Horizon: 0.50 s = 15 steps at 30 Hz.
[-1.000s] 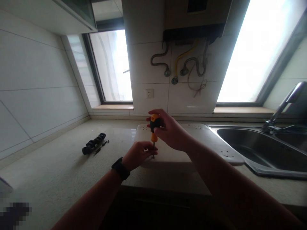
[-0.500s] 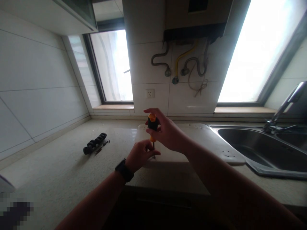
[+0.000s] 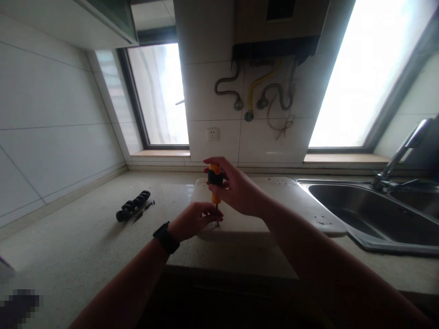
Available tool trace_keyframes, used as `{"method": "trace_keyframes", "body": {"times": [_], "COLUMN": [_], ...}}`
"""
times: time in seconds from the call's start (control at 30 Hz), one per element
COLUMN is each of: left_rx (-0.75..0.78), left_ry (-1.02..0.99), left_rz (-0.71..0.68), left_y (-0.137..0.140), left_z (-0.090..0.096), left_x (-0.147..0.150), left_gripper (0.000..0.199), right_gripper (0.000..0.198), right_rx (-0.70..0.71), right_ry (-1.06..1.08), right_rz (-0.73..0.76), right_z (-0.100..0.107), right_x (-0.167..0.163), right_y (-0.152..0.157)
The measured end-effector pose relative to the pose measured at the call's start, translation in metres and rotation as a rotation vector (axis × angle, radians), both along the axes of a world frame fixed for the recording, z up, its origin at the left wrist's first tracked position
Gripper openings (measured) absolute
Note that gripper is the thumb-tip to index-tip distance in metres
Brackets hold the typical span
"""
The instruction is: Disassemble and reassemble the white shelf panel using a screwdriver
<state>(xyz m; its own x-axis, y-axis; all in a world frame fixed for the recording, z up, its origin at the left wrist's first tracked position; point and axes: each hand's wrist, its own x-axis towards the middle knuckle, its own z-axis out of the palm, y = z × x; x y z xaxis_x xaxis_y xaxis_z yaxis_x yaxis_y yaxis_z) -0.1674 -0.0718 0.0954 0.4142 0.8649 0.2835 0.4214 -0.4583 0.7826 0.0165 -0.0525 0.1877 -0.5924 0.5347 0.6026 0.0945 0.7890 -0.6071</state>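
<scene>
My right hand (image 3: 236, 187) is wrapped around the orange and black handle of a screwdriver (image 3: 215, 179), which stands upright with its tip down. My left hand (image 3: 197, 219) is closed, thumb and fingers pinching about the screwdriver's thin shaft just above a white panel (image 3: 250, 214). The tip meets the panel near its front left corner, where a small dark piece, perhaps a screw, shows. Rounded corners and groups of small holes mark the panel, which lies flat on the counter. A dark watch (image 3: 167, 237) sits on my left wrist.
Left on the counter (image 3: 92, 237) lie a row of black ribbed parts (image 3: 133, 206) and several small dark pieces, apparently screws (image 3: 149, 205). A steel sink (image 3: 356, 214) with a tap (image 3: 401, 155) borders the panel on the right. A wall socket (image 3: 213, 134) and hoses are behind.
My left hand has shifted slightly left, its fingers still about the shaft. The screwdriver and right hand appear a little further left, as the whole view has shifted slightly.
</scene>
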Motion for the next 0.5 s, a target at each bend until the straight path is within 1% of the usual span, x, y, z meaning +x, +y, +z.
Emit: {"method": "trace_keyframes", "body": {"times": [0.13, 0.23, 0.37, 0.5], "left_rx": [0.021, 0.049, 0.064, 0.115], "left_ry": [0.017, 0.049, 0.047, 0.068], "left_rz": [0.019, 0.085, 0.139, 0.177], "left_y": [0.001, 0.0013, 0.0012, 0.0008], "left_z": [0.0003, 0.0004, -0.0031, -0.0081], "left_x": [0.0001, 0.0006, 0.0032, 0.0072], "left_gripper": [0.013, 0.013, 0.02, 0.027], "right_gripper": [0.058, 0.06, 0.057, 0.052], "right_rx": [-0.018, -0.044, -0.039, -0.013], "right_ry": [-0.02, -0.034, -0.052, -0.022], "right_rz": [-0.014, -0.019, -0.027, -0.085], "right_z": [0.0015, 0.002, 0.001, 0.0002], "right_x": [0.001, 0.0014, 0.0, -0.0021], "right_y": [-0.001, -0.0018, -0.0026, -0.003]}}
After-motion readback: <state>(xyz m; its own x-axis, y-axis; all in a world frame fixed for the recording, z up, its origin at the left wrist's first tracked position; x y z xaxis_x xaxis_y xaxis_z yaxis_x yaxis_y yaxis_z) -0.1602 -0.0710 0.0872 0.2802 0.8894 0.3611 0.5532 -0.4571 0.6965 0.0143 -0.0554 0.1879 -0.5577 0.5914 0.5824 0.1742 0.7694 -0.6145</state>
